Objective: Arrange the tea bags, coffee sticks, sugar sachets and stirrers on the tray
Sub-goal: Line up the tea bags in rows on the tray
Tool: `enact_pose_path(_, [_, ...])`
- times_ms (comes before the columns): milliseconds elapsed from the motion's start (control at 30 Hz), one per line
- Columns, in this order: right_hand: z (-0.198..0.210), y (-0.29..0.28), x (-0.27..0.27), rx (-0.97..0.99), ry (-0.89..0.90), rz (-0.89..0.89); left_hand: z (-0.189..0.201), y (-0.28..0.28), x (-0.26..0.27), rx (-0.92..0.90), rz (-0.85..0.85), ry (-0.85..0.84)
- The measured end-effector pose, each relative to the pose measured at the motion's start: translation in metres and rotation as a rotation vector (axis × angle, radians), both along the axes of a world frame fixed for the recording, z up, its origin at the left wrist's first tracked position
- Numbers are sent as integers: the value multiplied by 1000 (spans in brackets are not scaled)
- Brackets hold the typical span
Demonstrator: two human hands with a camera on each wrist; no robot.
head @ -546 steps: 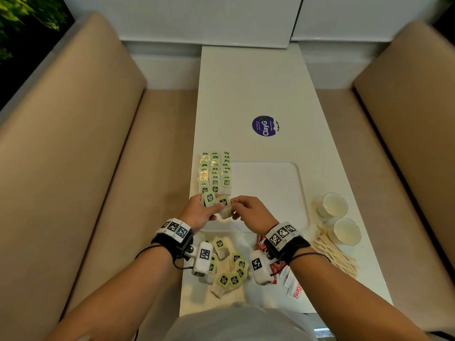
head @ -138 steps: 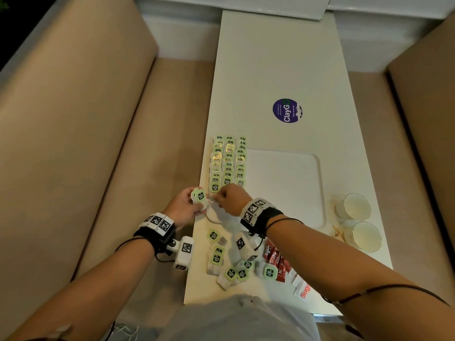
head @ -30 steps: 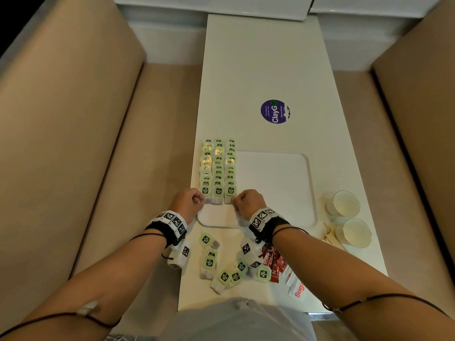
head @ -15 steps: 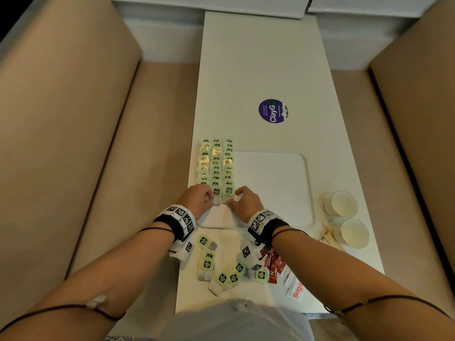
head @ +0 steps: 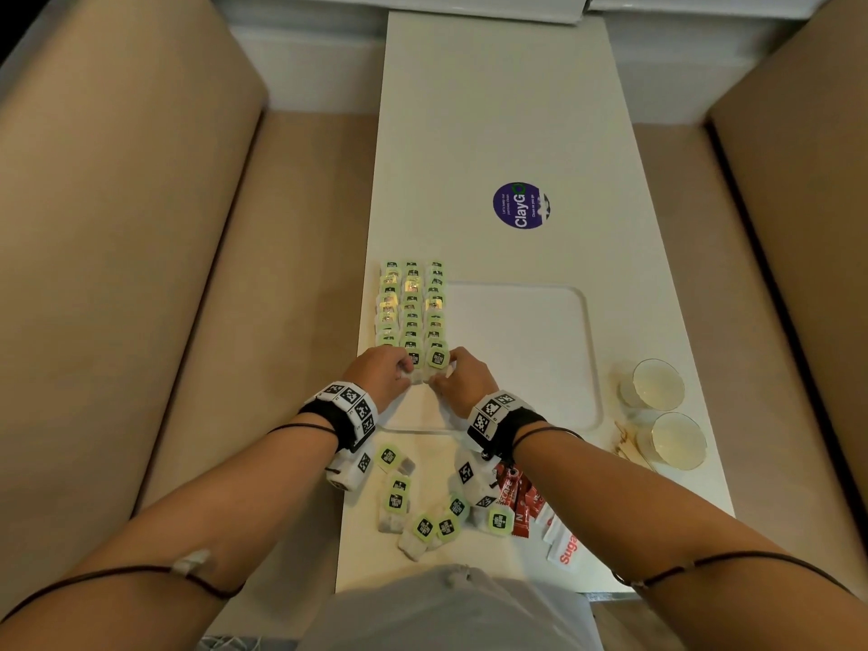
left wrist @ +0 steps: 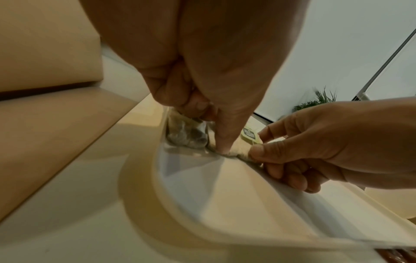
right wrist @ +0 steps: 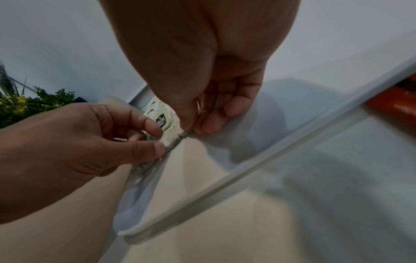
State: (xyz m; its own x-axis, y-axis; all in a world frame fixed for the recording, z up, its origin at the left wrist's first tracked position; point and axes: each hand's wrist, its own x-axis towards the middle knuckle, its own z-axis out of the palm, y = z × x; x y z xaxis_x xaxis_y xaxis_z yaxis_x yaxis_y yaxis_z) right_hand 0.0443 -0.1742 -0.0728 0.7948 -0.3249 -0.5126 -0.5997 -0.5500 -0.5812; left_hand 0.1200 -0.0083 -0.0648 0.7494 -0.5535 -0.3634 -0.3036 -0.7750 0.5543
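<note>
Green-tagged tea bags (head: 411, 307) lie in three columns along the left part of the white tray (head: 526, 368). At the near end of those columns my left hand (head: 406, 371) and right hand (head: 441, 375) meet. In the right wrist view the left hand (right wrist: 157, 140) pinches a tea bag (right wrist: 161, 120) with thumb and forefinger. My right hand (right wrist: 191, 129) pinches the same bag's near corner against the tray floor. Loose tea bags (head: 422, 519), red coffee sticks (head: 516, 500), sugar sachets (head: 563, 545) and wooden stirrers (head: 624, 446) lie on the table.
Two small white cups (head: 657, 382) (head: 678, 439) stand on the table right of the tray. A purple round sticker (head: 521, 205) sits further up the narrow white table (head: 493, 110). Beige bench seats flank the table on both sides.
Both hands have drawn together from the outer sides of the rows to the near end of the middle and right columns, and now pinch a tea bag there.
</note>
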Motion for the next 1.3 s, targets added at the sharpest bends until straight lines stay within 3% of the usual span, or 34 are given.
enact_pose_path(333, [22, -22, -29, -59, 36, 189, 3, 23, -26, -7, -74, 99])
enact_pose_path(633, [42, -28, -80, -11, 83, 586, 10, 46, -66, 55, -277, 239])
enact_pose_path(900, [38, -27, -119, -152, 269, 766, 11, 54, -88, 137, -367, 242])
enact_pose_path(1300, [47, -6, -134, -426, 272, 999, 9, 53, -104, 232, -430, 176])
